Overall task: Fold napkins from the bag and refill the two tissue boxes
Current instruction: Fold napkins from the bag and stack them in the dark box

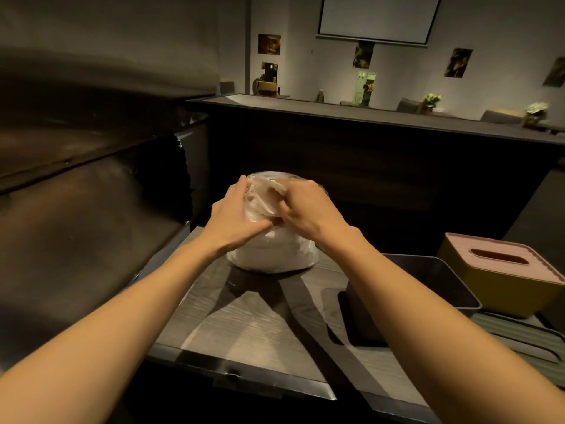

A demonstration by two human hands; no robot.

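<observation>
A clear plastic bag (275, 255) full of white napkins stands on the grey wood-grain table (256, 325), near its far edge. My left hand (232, 215) and my right hand (302, 209) both pinch the gathered plastic at the bag's top, close together. At the right stands a yellow tissue box (501, 289) with a pink slotted lid (501, 258). A dark open box (428, 286) lies beside it, partly hidden behind my right forearm; what it holds cannot be seen.
A dark ribbed lid (519, 335) lies at the table's right edge in front of the yellow box. A dark seat back fills the left. A tall dark counter (367, 117) rises just behind the table, with flowers and wall pictures far beyond.
</observation>
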